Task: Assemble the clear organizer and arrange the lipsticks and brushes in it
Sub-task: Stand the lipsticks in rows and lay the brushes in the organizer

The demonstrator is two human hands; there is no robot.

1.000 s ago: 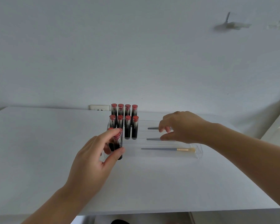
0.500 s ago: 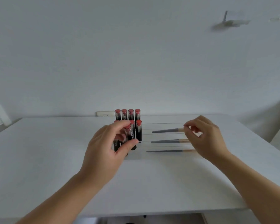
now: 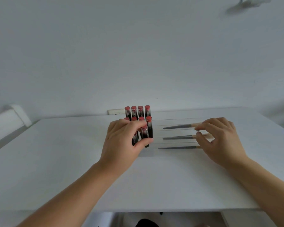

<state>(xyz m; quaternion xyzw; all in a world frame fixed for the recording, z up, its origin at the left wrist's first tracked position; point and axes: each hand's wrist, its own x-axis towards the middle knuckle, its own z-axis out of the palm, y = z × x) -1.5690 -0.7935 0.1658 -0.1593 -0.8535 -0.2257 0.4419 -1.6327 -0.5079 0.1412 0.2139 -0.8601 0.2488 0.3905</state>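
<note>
Twelve-odd red-capped black lipsticks (image 3: 140, 112), upright

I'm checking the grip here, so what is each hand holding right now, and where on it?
The left hand grips a front-row lipstick, fingertips at its red cap, thumb near its base. The right hand hovers by the brushes; no clear hold.

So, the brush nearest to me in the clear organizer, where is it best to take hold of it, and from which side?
Take the nearest brush on its grey handle near the middle, coming from above with thumb and fingers across it. It lies flat along its channel in the clear organizer, thin tip pointing left. The right hand covers its bristle end, so the handle is probably the freer part.
</note>
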